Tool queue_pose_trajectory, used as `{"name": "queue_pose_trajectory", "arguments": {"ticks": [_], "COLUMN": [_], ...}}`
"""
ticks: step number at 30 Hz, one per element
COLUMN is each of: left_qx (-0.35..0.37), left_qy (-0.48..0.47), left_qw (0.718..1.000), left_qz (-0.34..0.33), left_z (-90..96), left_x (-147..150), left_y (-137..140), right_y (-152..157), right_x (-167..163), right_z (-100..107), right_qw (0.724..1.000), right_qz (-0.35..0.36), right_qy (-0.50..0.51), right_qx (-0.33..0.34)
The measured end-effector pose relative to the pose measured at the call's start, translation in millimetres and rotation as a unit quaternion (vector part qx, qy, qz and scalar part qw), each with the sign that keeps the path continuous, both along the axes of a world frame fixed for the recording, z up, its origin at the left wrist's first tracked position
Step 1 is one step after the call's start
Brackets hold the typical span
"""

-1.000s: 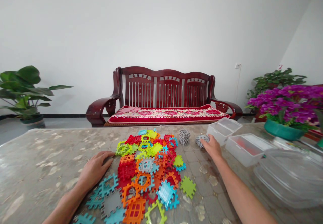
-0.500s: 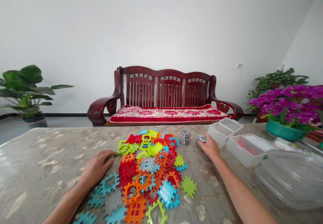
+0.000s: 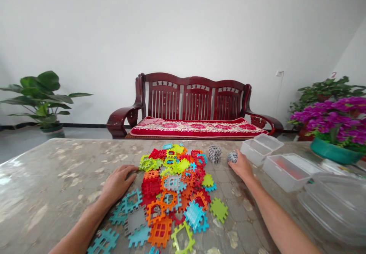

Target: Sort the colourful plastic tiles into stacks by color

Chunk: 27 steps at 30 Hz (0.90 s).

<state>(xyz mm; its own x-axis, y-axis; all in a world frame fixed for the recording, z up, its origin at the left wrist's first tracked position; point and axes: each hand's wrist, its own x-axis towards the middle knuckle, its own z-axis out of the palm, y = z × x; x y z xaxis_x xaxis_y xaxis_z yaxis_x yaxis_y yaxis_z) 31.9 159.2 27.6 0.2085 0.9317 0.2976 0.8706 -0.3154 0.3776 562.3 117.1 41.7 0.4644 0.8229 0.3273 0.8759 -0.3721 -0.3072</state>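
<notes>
A loose pile of interlocking plastic tiles (image 3: pixel 171 185) in red, orange, lime, blue and grey covers the middle of the table. At its left edge my left hand (image 3: pixel 120 181) lies palm down, fingers stretched out towards the lime pieces, holding nothing. My right hand (image 3: pixel 241 165), right of the pile, has its fingers around a small stack of grey tiles (image 3: pixel 232 157) on the table; the hand hides part of that stack. Just left of it stands a taller stack of grey tiles (image 3: pixel 214 154), which no hand touches.
Beyond my right hand are an open clear plastic box (image 3: pixel 254 153), a second box (image 3: pixel 286 174) with something red inside, and clear lids (image 3: pixel 337 204). Purple flowers in a green pot (image 3: pixel 334 151) stand at the far right. A wooden bench (image 3: pixel 197 101) is behind the table (image 3: pixel 71 170).
My view has swung slightly to the left, so everything appears further right. Both hands keep about the same places beside the pile and the small grey stack.
</notes>
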Motion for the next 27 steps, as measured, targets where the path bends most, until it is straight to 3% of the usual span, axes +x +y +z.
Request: {"name": "queue_pose_trajectory", "arguments": {"ticks": [2, 5, 7, 9, 12, 15, 21, 27], "left_qx": [0.0, 0.001, -0.001, -0.002, -0.003, -0.002, -0.006, -0.01], "left_qy": [0.004, 0.01, 0.014, 0.014, 0.009, 0.001, -0.005, -0.002], "left_qw": [1.0, 1.0, 1.0, 1.0, 1.0, 1.0, 1.0, 1.0], "left_qz": [-0.002, 0.003, 0.006, 0.007, 0.008, 0.006, 0.005, 0.008], "left_z": [0.4, 0.1, -0.3, -0.5, 0.3, 2.1, 5.0, 4.5], "left_x": [1, 3, 4, 4, 5, 7, 8, 8], "left_y": [-1, -2, -1, -1, -2, -3, -5, -5], "right_y": [-5, -15, -22, -31, -47, -60, -65, -64], "right_x": [-2, -14, -35, -67, -128, -180, -218, -225], "right_z": [6, 17, 25, 33, 43, 50, 43, 42], "right_qw": [1.0, 0.992, 0.978, 0.955, 0.924, 0.892, 0.885, 0.886], "right_qz": [-0.017, -0.025, 0.047, 0.182, 0.333, 0.438, 0.463, 0.457], "right_qy": [-0.007, -0.029, -0.022, 0.014, 0.052, 0.025, -0.038, 0.015], "right_qx": [0.015, 0.117, 0.2, 0.232, 0.18, 0.11, 0.037, 0.074]}}
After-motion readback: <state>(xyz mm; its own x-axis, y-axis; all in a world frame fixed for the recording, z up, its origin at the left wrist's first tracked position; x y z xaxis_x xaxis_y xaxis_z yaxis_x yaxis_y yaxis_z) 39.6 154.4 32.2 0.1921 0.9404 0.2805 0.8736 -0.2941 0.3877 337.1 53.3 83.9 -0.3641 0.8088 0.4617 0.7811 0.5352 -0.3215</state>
